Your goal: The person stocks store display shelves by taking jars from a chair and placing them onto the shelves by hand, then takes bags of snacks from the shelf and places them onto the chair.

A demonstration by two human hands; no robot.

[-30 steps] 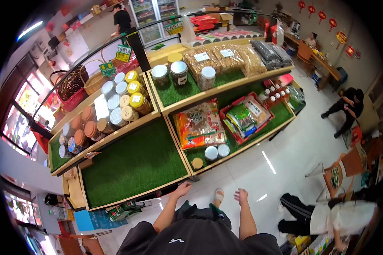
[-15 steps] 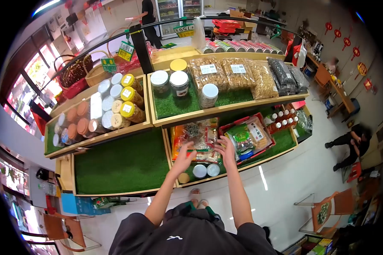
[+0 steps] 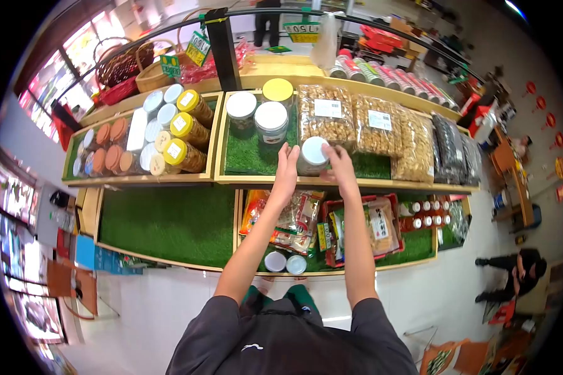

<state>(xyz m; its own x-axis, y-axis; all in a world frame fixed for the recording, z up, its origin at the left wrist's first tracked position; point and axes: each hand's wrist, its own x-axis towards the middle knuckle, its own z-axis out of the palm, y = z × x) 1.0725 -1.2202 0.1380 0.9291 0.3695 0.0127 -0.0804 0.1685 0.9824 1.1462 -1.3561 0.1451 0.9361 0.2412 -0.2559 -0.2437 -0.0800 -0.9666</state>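
A clear jar with a white lid (image 3: pixel 313 152) stands on the green turf of the upper shelf, between my two hands. My left hand (image 3: pixel 286 170) is at its left side, fingers stretched upward and holding nothing. On the other side my right hand (image 3: pixel 340 167) has its fingers spread close to the lid; whether they touch it I cannot tell. Just behind stand another white-lidded jar (image 3: pixel 271 124), a third white-lidded jar (image 3: pixel 241 111) and a yellow-lidded jar (image 3: pixel 278 91). Bags of brown snack pieces (image 3: pixel 326 117) lie to the right.
Yellow-lidded jars (image 3: pixel 189 156) fill the left upper compartment. Below are food packets (image 3: pixel 294 215), a red tray (image 3: pixel 391 250) of packages, and red bottles (image 3: pixel 413 224). A black post (image 3: pixel 224 53) rises behind the shelf. A seated person (image 3: pixel 524 275) is at right.
Both hands have moved up from the packets on the lower shelf to either side of the jar on the upper shelf. The view has shifted with the head.
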